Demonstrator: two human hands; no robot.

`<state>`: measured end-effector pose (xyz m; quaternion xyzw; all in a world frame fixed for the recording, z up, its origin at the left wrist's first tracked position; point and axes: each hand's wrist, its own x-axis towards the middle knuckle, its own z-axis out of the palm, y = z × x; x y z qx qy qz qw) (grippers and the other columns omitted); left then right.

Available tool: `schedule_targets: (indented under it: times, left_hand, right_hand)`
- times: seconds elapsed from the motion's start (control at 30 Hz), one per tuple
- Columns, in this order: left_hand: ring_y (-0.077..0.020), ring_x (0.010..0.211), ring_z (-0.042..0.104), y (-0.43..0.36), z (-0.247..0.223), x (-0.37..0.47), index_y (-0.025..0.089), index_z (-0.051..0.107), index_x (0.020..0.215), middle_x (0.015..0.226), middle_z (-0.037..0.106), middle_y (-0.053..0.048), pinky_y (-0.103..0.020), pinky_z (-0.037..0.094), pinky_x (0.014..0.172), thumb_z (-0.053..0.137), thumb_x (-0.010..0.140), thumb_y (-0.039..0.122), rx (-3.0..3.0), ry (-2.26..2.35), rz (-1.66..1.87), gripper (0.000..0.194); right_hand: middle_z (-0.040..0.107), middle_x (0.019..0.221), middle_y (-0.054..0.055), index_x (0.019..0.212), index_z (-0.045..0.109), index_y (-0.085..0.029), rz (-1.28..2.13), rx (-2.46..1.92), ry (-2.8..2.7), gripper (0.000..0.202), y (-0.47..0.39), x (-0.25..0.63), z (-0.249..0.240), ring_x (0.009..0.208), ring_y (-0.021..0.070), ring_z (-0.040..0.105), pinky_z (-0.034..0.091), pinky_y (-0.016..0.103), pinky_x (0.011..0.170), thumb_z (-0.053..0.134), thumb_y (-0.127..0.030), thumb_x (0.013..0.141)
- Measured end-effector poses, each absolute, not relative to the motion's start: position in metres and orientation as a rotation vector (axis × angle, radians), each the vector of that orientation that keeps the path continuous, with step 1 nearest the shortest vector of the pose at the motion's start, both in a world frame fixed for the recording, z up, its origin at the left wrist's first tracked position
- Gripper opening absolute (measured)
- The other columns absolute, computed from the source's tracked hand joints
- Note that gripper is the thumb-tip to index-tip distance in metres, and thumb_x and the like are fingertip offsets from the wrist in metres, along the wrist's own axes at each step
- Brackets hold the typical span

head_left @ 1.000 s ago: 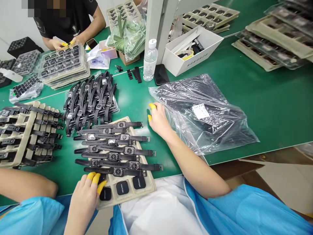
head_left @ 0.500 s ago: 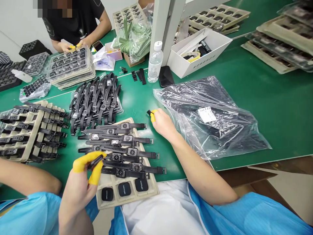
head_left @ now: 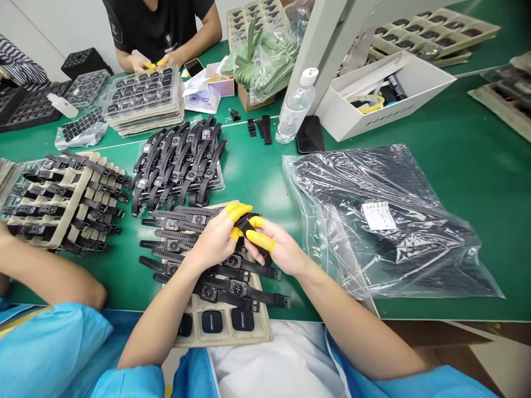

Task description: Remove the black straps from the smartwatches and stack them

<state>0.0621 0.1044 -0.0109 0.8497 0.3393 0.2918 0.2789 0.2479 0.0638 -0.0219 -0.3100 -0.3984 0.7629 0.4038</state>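
Both my hands, with yellow finger covers, meet above the beige tray (head_left: pixel 262 330). My left hand (head_left: pixel 219 235) pinches a dark watch piece at its upper left end. In my right hand (head_left: pixel 277 246) is a black strap (head_left: pixel 248 225), which touches that piece; my fingers partly hide the contact. Under my hands, black watches with straps (head_left: pixel 238 287) lie face down in rows on the tray. Square black watch faces (head_left: pixel 212 321) sit in the tray's near pockets, one partly behind my left forearm.
A plastic bag of dark straps (head_left: pixel 415 221) lies to the right. Behind are a bottle (head_left: pixel 296 105), a phone (head_left: pixel 310 134) and a white box (head_left: pixel 357 124). Strapped watches (head_left: pixel 178 160) are piled at left. A neighbour's arm (head_left: pixel 53 271) rests at far left; another person (head_left: pixel 166 33) works opposite.
My left hand has moved up and right with the watch piece, and my right hand has come left with the strap. They now meet over the tray. The camera view has shifted.
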Motion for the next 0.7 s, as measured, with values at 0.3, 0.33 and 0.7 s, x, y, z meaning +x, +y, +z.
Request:
schedule_targets:
  times: [0.3, 0.33, 0.7]
  left_hand:
    - [-0.0256, 0.135, 0.06, 0.1028, -0.0118, 0.0554, 0.022, 0.052, 0.148, 0.138, 0.065, -0.012, -0.047, 0.052, 0.115, 0.044, 0.093, 0.003, 2.278, 0.838, 0.799, 0.059]
    - [-0.0256, 0.135, 0.06, 0.1027, -0.0118, 0.0554, 0.022, 0.053, 0.148, 0.138, 0.065, -0.012, -0.047, 0.052, 0.115, 0.044, 0.093, 0.003, 2.274, 0.839, 0.81, 0.058]
    - [-0.0255, 0.132, 0.061, 0.1008, -0.0129, 0.0567, 0.021, 0.051, 0.147, 0.135, 0.065, -0.014, -0.048, 0.053, 0.112, 0.041, 0.099, 0.008, 2.293, 0.879, 0.82, 0.051]
  right_hand:
    - [0.052, 0.051, -0.01, 0.099, 0.053, -0.02, 1.967, -0.758, -1.032, 0.035, 0.0647, 0.2505, -0.0275, 0.04, 0.0086, 0.038, 0.03, 0.024, 0.045, 0.064, -0.052, 0.096]
    - [0.052, 0.051, -0.01, 0.099, 0.053, -0.02, 1.968, -0.756, -1.036, 0.034, 0.0645, 0.2503, -0.0279, 0.039, 0.0086, 0.038, 0.03, 0.024, 0.045, 0.064, -0.052, 0.096]
    - [0.048, 0.049, -0.011, 0.094, 0.054, -0.02, 1.973, -0.76, -0.832, 0.032, 0.0641, 0.2456, -0.0229, 0.037, 0.0073, 0.034, 0.025, 0.022, 0.04, 0.07, -0.048, 0.091]
